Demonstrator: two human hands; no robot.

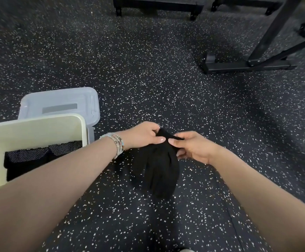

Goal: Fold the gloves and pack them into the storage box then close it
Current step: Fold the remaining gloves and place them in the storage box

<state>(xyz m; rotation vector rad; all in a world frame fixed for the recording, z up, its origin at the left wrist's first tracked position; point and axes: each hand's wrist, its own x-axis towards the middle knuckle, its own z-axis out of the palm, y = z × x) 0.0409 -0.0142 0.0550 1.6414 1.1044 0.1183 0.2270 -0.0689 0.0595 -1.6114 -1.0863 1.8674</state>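
- Both forearms are reaching in from the near edge, meeting at centre over the speckled floor [148, 70].
- Left hand [142, 135] is pinching the top of the black gloves [159, 166], fingers clamped on the fabric; beaded bracelets [116, 144] are sitting on that wrist.
- Right hand [193, 146] is gripping the same top edge, thumb and fingers closed on it.
- Gloves are hanging down between the hands, just above the floor.
- Storage box [39, 128] is standing open at near left, with dark mesh items [39, 157] lying inside.
- Clear lid [60, 104] is lying just behind the box.
- Black metal frames [253, 64] are standing far right.
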